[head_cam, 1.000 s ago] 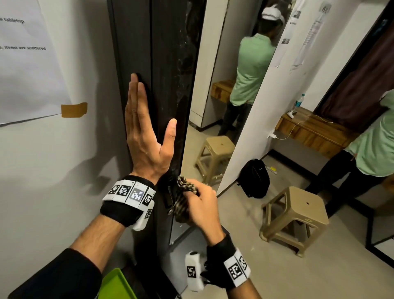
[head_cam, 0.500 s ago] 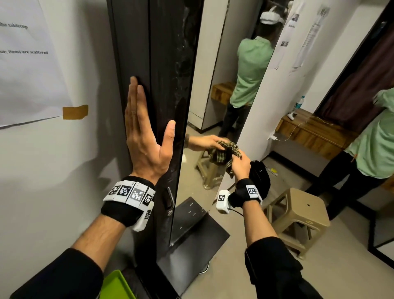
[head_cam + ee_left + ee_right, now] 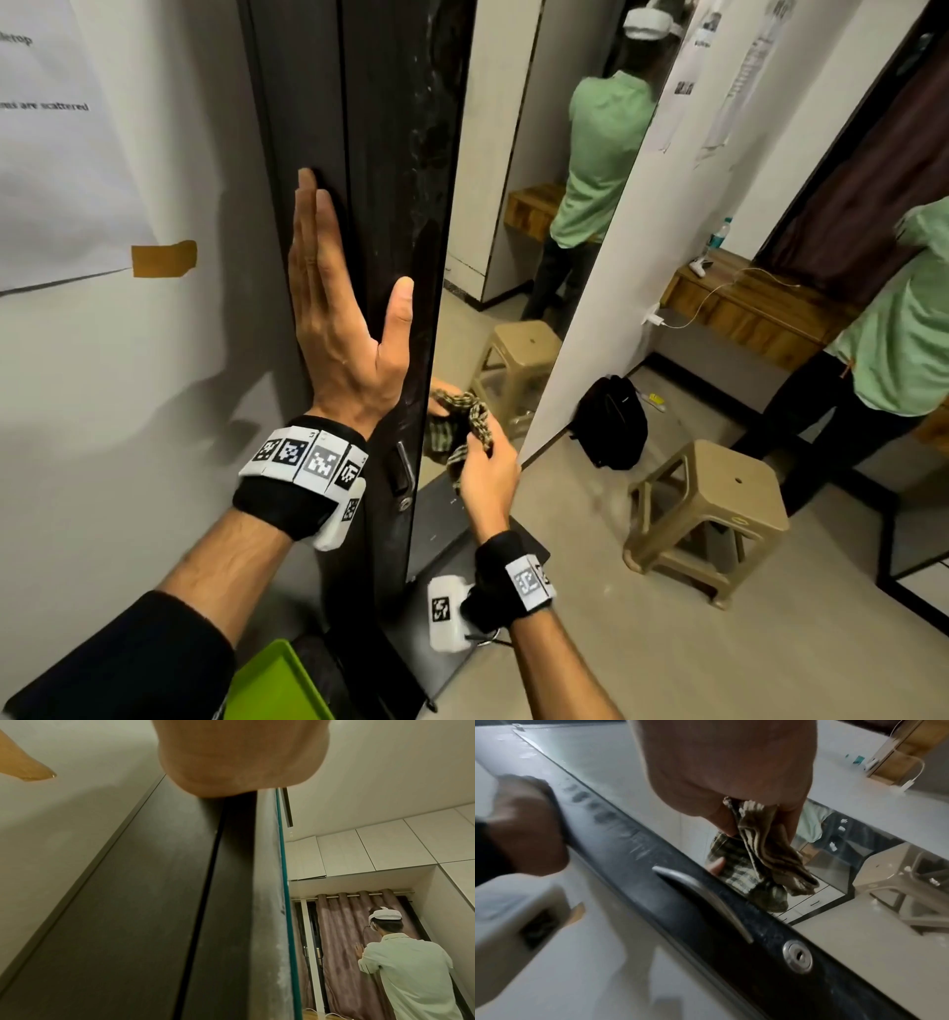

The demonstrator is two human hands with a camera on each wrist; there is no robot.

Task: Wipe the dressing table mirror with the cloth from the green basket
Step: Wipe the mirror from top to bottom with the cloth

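Note:
The tall mirror [image 3: 518, 216] is the front of a dark door [image 3: 390, 154] seen edge-on. My left hand [image 3: 339, 318] lies flat with straight fingers against the dark side panel, thumb on the door's edge. My right hand [image 3: 482, 462] grips a bunched brown-and-cream checked cloth [image 3: 475, 421] held against the lower part of the glass, beside the metal handle [image 3: 405, 465]. In the right wrist view the cloth [image 3: 770, 850] hangs from my fingers [image 3: 721, 817] and is doubled in the mirror [image 3: 821, 874]. A corner of the green basket [image 3: 280, 683] shows at the bottom.
The handle [image 3: 703, 896] and a keyhole [image 3: 797, 956] sit on the door's edge. A plastic stool [image 3: 714, 509] and a black backpack [image 3: 611, 421] stand on the floor to the right. A person in a green shirt [image 3: 904, 329] stands at the right edge near a wooden ledge [image 3: 744, 303].
My right hand has swung down and left with the cloth, back toward the mirror's lower edge near the handle. The left hand has stayed flat on the panel.

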